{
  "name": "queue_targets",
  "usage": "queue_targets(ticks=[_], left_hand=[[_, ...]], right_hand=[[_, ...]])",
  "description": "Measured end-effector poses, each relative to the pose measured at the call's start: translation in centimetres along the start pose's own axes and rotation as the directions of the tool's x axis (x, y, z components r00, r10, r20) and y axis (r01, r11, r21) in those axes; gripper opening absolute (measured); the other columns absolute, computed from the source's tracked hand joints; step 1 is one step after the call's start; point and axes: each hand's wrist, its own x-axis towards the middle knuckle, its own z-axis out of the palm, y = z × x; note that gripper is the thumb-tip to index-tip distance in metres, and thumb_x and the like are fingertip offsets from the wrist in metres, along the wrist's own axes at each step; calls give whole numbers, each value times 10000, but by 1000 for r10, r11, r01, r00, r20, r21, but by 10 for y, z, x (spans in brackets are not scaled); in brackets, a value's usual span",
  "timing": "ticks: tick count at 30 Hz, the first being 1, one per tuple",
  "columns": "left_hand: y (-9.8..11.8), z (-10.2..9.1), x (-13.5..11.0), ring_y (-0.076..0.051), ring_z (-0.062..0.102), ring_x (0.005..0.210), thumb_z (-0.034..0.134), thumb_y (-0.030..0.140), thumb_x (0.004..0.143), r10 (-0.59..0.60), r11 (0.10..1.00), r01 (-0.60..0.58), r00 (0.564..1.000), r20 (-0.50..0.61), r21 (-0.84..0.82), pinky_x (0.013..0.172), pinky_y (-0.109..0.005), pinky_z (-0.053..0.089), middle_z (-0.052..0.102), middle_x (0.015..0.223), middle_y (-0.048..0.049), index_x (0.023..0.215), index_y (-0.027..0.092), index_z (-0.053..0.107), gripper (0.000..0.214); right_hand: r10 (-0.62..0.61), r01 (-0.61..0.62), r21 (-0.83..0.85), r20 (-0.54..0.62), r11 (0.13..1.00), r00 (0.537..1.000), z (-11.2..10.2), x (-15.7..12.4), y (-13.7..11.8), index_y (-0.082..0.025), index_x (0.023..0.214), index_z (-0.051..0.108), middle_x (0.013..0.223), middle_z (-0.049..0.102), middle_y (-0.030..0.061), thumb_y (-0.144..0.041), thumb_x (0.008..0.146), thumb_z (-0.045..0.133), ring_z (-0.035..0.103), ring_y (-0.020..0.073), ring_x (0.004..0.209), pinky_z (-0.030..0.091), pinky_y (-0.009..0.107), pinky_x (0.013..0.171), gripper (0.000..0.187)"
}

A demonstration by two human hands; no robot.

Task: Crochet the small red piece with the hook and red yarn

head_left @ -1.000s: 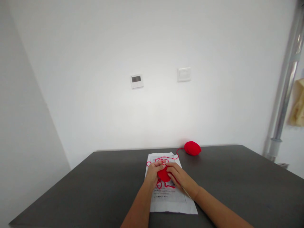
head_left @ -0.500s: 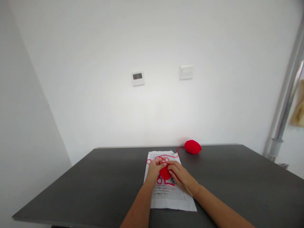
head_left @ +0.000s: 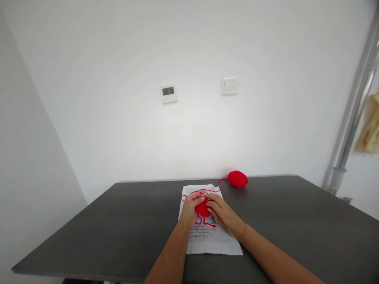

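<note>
Plain indoor room: white wall (head_left: 118,79) with thermostat (head_left: 168,93) and light switch (head_left: 230,85), dark table (head_left: 296,221)

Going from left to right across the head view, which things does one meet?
Left hand, red crochet piece, right hand, ball of red yarn, metal pole.

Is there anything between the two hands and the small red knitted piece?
Nothing visible. The left hand and the right hand both hold the red piece, above the printed sheet. Only loose red yarn lies around them.
</note>
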Motion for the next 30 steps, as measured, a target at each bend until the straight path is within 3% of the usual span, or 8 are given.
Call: queue_targets(ticks=[8,14,20,24,30], left_hand=[[0,1,0,-141,578,631,753,214,546,76,993,-74,997,-22,87,625,-264,437,661,742,-54,935,135,666,406],[0,-5,4,-136,557,639,746,239,547,143,940,-126,989,-33,316,652,-264,436,637,682,-21,998,135,657,471],[5,-9,6,-167,559,716,708,227,566,217,831,-176,976,-16,528,685,-270,436,648,737,-41,998,125,666,446],[7,-11,8,-175,552,733,658,185,596,287,691,-222,958,21,688,721,-280,427,645,735,-39,956,148,685,362],[12,-12,6,-178,561,764,583,123,622,364,553,-254,930,45,793,754,-283,412,656,809,-46,858,180,701,270]], right_hand=[[21,-21,12,-38,1000,999,-1,3,-1,-202,1078,516,1181,499,100,-149,875,411,482,206,1107,444,362,935,235],[59,-58,28,-49,998,997,-4,4,-5,-204,1025,536,1088,551,101,-153,879,408,531,199,1018,462,364,889,201],[83,-77,124,-39,989,996,-10,3,-2,-214,1026,543,1065,579,100,-178,888,401,542,196,1012,465,368,882,201],[122,-117,184,-13,976,993,-14,3,-1,-212,1004,572,1021,615,89,-191,882,421,569,184,975,477,344,869,195],[249,-265,286,92,921,964,-20,2,2,-213,1007,595,1020,647,65,-237,879,434,598,184,959,478,339,863,208]])
